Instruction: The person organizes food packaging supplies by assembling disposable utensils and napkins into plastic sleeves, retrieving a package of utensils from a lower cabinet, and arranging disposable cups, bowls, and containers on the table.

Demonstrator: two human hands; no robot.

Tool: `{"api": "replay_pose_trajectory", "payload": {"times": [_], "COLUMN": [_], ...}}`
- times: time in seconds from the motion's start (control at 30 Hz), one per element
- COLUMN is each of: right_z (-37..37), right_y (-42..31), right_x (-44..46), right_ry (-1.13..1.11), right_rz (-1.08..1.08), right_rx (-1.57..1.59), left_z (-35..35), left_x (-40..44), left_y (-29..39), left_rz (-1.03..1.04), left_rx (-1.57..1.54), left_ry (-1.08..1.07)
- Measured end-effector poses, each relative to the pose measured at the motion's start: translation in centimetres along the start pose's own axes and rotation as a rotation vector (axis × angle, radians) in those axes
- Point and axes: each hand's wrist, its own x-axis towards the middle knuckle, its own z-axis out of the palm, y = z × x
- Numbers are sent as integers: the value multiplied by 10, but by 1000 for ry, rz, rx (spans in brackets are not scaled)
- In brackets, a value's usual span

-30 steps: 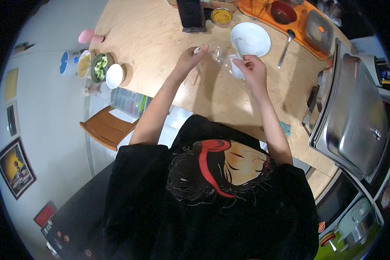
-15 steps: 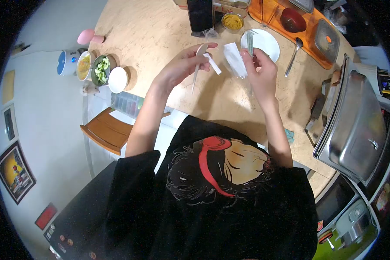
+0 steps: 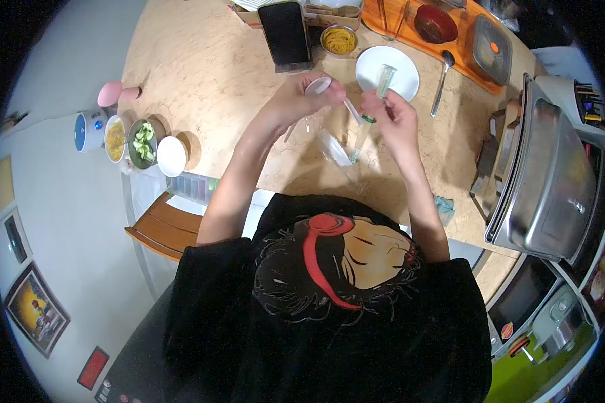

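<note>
My left hand (image 3: 301, 99) is closed around a white plastic spoon (image 3: 318, 86), its bowl showing above my fingers. A narrow white strip (image 3: 351, 111) sticks out from my left fingertips towards my right hand. My right hand (image 3: 395, 115) pinches a clear wrapper with green print (image 3: 385, 79), which stands up in front of the white plate (image 3: 408, 72). Below and between my hands lies a white folded packet (image 3: 335, 148) in clear plastic. Beside it is a thin strip with green marks (image 3: 356, 152), partly blurred.
A phone on a stand (image 3: 286, 37) and a bowl of yellow food (image 3: 339, 41) stand behind. To the right are a metal spoon (image 3: 444, 84), an orange tray (image 3: 474, 17) and a large steel-lidded appliance (image 3: 551, 174). At left are a bowl of green pieces (image 3: 143, 143) and a white bowl (image 3: 172, 156).
The white packet has left my right hand and now lies below my hands. My hands have come closer together. The whole view has shifted slightly.
</note>
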Motion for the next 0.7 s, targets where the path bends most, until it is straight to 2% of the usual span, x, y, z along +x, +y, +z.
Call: {"api": "replay_pose_trajectory", "payload": {"times": [0.07, 0.17, 0.33, 0.4, 0.47, 0.57, 0.6, 0.67, 0.7], "right_z": [-4, -13, -25, -29, -32, -38, -44, -60, -67], "right_y": [-5, -14, -29, -28, -27, -25, -25, -20, -16], "right_x": [-3, -8, -19, -21, -23, -28, -32, -39, -42], "right_ry": [67, 150, -47, -52, -63, -56, -49, -64, -66], "right_rz": [41, 65, 69, 94, 111, 93, 106, 186, 181], "right_rx": [89, 201, 218, 210, 207, 293, 205, -7, -4], "left_z": [2, 8, 27, 34, 37, 39, 40, 41, 38], "left_x": [5, 10, 17, 16, 15, 11, 11, 11, 14], "left_y": [5, 11, 17, 19, 21, 24, 27, 35, 34], "left_rz": [-86, -133, -69, -16, -82, -75, -71, -93, -91], "left_rx": [-119, -116, -94, -86, -150, -122, -116, -548, -543], "left_ry": [-6, 21, -10, -19, -38, -121, -120, -214, -212]}}
